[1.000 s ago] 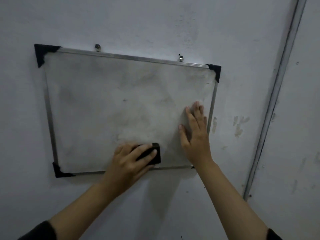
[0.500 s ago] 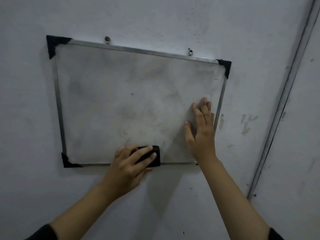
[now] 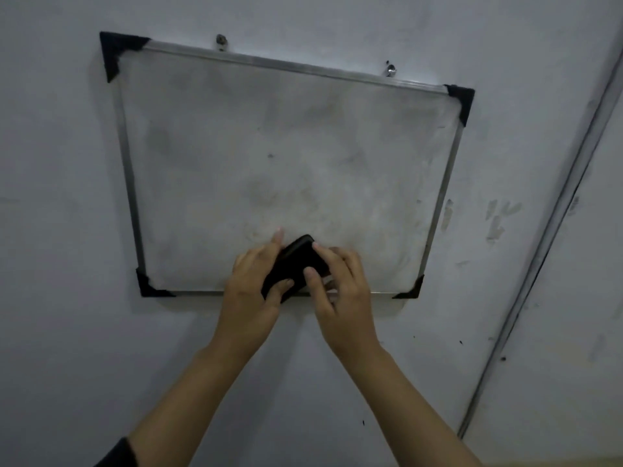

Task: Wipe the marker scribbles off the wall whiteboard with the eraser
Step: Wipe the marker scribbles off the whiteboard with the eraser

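Note:
The whiteboard hangs tilted on the wall, metal-framed with black corner caps. Its surface is smeared grey, with faint smudges near the middle and no clear scribbles. A black eraser sits in front of the board's bottom edge, tilted, held between both hands. My left hand grips its lower left end, thumb across the front. My right hand holds its right side with fingertips on the top and face.
Two screws hold the board's top rail. A thin vertical strip runs down the wall at the right. Chipped paint patches lie right of the board.
My right hand left the board's right side and came down onto the eraser. The eraser lifted off the board and tilted between both hands. The view shifted slightly.

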